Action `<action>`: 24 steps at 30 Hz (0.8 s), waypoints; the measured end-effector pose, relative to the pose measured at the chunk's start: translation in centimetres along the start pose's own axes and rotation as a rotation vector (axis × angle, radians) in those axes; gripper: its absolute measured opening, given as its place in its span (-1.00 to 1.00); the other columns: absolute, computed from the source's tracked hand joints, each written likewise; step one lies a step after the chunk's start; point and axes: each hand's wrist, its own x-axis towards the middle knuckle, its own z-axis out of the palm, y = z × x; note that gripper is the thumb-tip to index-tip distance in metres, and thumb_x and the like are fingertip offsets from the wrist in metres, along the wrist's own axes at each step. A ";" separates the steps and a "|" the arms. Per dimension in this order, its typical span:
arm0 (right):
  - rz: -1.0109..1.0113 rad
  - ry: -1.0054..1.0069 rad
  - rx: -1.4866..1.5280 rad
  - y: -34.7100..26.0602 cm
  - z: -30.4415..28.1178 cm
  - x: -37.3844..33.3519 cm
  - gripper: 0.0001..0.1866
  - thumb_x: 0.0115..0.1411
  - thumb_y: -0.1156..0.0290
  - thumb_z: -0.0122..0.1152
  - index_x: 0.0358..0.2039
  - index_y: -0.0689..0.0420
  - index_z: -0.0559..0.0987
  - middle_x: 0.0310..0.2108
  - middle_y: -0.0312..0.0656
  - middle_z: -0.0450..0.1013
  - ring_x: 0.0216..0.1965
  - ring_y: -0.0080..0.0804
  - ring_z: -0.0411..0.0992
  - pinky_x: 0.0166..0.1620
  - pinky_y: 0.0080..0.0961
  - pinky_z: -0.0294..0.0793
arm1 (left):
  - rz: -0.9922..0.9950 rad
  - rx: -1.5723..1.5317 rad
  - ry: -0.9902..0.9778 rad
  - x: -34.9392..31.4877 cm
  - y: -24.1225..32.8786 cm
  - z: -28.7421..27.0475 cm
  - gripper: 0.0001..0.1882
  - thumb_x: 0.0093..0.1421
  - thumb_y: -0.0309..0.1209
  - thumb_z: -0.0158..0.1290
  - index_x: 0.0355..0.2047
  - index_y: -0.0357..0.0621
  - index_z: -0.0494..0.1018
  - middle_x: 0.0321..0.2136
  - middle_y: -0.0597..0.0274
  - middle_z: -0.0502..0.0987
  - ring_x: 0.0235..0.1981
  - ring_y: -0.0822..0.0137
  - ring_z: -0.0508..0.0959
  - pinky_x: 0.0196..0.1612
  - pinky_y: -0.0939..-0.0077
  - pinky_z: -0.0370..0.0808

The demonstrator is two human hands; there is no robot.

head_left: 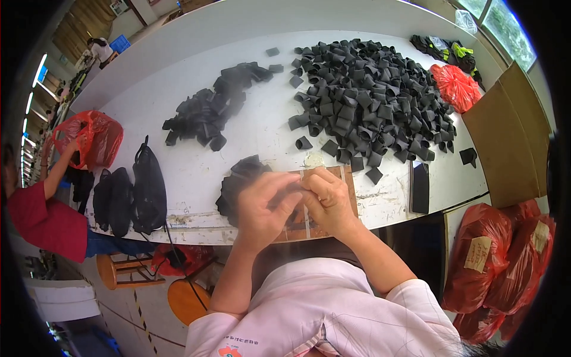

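Black fabric piece point(286, 201) pinched between left hand point(262, 205) and right hand point(326, 199), above table edge point(196, 229).

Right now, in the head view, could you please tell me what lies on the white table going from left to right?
Red plastic bag → black pouches → small pile of black pieces → large heap of black pieces → red bag.
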 end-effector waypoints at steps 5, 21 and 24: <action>0.080 0.002 0.109 -0.2 0.6 -0.2 -0.84 -0.16 0.53 0.22 -0.49 0.21 0.48 -0.59 -0.20 0.30 -0.55 -0.30 0.32 -0.50 -0.47 0.32 | -0.096 -0.117 0.114 -0.9 -1.0 0.6 -0.89 0.06 -0.60 -0.01 -0.37 -0.27 0.48 -0.39 0.16 0.50 -0.39 0.40 0.47 -0.25 0.59 0.38; 0.097 0.028 0.096 -0.2 0.8 -0.5 -0.88 -0.17 0.54 0.25 -0.54 0.22 0.50 -0.65 -0.20 0.29 -0.57 -0.30 0.29 -0.52 -0.47 0.30 | -0.315 -0.764 0.298 -3.0 -3.3 0.9 -0.90 0.12 -0.52 -0.03 -0.36 -0.29 0.43 -0.36 0.09 0.47 -0.28 0.34 0.46 -0.13 0.53 0.38; 0.031 0.048 0.075 -0.2 1.1 0.2 -0.89 -0.16 0.54 0.24 -0.58 0.20 0.47 -0.65 -0.20 0.28 -0.59 -0.29 0.26 -0.54 -0.46 0.28 | -0.318 -0.653 0.338 -2.7 -4.0 0.6 -0.91 0.12 -0.53 -0.02 -0.39 -0.31 0.43 -0.36 0.11 0.47 -0.32 0.37 0.45 -0.16 0.54 0.38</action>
